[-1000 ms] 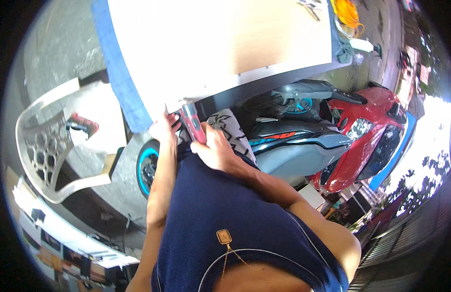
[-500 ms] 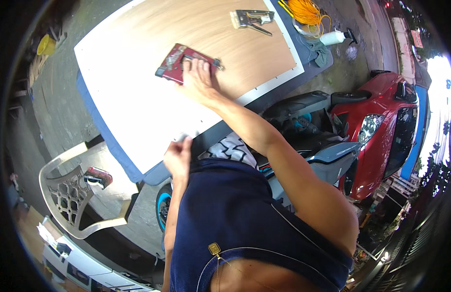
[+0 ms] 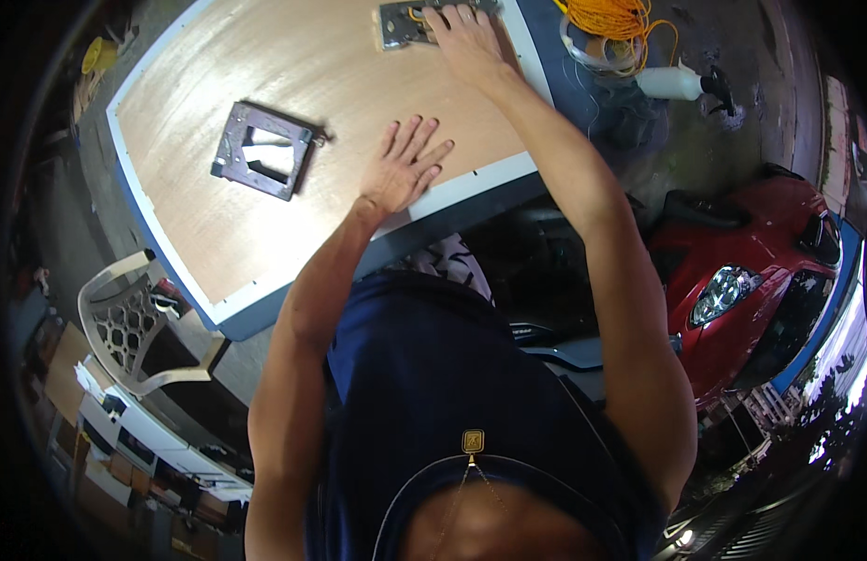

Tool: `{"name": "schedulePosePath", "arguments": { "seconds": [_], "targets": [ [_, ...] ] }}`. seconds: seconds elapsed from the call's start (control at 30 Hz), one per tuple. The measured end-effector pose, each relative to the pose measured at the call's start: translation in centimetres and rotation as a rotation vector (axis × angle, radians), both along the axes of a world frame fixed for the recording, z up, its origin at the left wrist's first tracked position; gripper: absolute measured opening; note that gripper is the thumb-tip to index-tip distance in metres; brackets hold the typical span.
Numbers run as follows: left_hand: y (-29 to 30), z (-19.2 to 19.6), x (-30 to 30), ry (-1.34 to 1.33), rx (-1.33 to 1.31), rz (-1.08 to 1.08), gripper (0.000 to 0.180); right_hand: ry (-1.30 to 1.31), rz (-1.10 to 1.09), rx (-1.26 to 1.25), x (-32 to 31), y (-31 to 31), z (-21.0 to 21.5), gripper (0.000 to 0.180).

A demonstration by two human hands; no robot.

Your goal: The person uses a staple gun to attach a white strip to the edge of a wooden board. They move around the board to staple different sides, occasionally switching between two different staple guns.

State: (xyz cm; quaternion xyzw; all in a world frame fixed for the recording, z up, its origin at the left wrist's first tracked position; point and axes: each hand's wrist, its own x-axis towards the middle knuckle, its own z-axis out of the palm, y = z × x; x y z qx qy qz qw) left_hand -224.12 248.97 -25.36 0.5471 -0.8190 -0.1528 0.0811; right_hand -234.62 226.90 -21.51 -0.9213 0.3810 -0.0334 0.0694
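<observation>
A wide wooden panel (image 3: pixel 331 79) with a white border lies before me. On its far part, my right hand (image 3: pixel 468 45) has its fingers curled over a black and silver staple gun (image 3: pixel 394 30), hiding much of the handle. My left hand (image 3: pixel 399 179) rests flat near the panel's near edge, fingers spread, holding nothing. To its left lies a dark reddish, box-shaped tool (image 3: pixel 230 140) with an opening in its middle and a small metal piece at one corner. No hand touches this tool.
Right of the panel are coiled orange cord (image 3: pixel 606 17) and a white spray bottle (image 3: pixel 672 83). A plastic chair (image 3: pixel 125 323) stands at left, with a small red and black object on it. A parked motorbike (image 3: pixel 564 353) and a red car (image 3: pixel 733 271) are at right.
My right hand has left the reddish tool and reached the staple gun on the far side. My left hand has moved from the near edge onto the panel and opened. The view has shifted.
</observation>
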Motion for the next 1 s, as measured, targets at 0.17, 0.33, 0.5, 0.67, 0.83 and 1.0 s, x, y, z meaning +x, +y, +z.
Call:
{"name": "schedulePosePath", "arguments": {
  "seconds": [0.17, 0.33, 0.5, 0.67, 0.83, 1.0],
  "targets": [
    [-0.6, 0.4, -0.9, -0.018, 0.004, 0.027, 0.047, 0.073, -0.098, 0.192, -0.5, -2.8, -2.1, 0.041],
    [-0.1, 0.1, -0.9, 0.009, -0.02, 0.063, 0.046, 0.106, -0.196, 0.732, -1.6, -1.3, 3.3, 0.044],
    [-0.3, -0.2, -1.2, 0.026, -0.07, 0.046, 0.046, 0.194, -0.169, 0.733, -2.9, -1.8, 2.3, 0.037],
    [-0.4, -1.1, -1.3, 0.062, -0.063, 0.028, 0.046, 0.446, -0.151, 1.074, -3.1, -5.0, 3.6, 0.041],
    [0.1, -1.5, -0.9, 0.122, -0.08, 0.07, 0.045, 0.021, -0.349, 0.958, -9.5, 1.7, 5.6, 0.053],
    [-0.3, -1.4, -1.1, 0.092, -0.038, 0.055, 0.044, -0.148, -0.744, 0.859, -20.1, 14.0, 6.8, 0.042]
  ]
}}
